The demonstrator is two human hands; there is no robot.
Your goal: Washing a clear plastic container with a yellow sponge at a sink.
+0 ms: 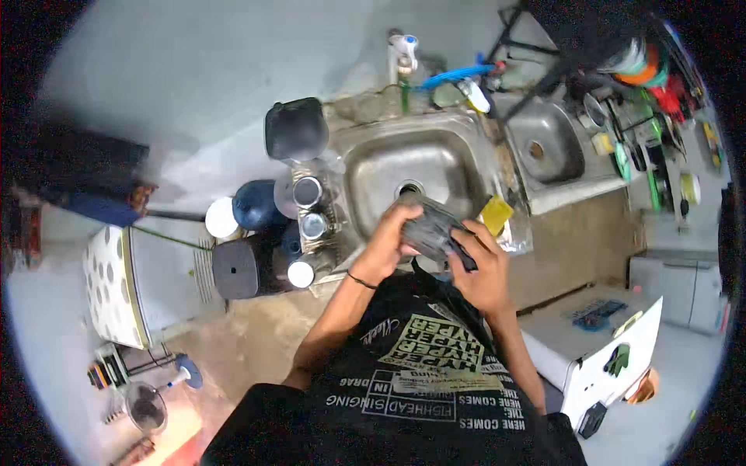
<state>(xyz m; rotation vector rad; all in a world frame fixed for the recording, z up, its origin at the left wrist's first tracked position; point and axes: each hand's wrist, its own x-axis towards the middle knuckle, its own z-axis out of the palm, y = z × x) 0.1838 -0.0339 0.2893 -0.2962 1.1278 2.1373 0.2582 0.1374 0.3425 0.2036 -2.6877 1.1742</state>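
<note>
In front of my chest, over the near edge of a stainless steel sink basin [402, 145], both hands hold a dark grey box-shaped container [432, 226]. My left hand [391, 236], with a thin black band at the wrist, grips its left end, the thumb on top. At the other end, my right hand [481, 262] has its fingers bent over a black edge. The container is tilted and partly hides the drain [410, 187]. What is inside it cannot be seen. A yellow sponge [496, 214] lies on the sink's right rim, just beyond my right hand.
Left of the basin, a rack holds upturned cups [307, 192] and a white-lidded jar [301, 274], with a black container [297, 129] behind. A faucet [404, 52] rises at the back beside a blue hose [457, 76]. A smaller sink [545, 145] and utensils [653, 151] are to the right.
</note>
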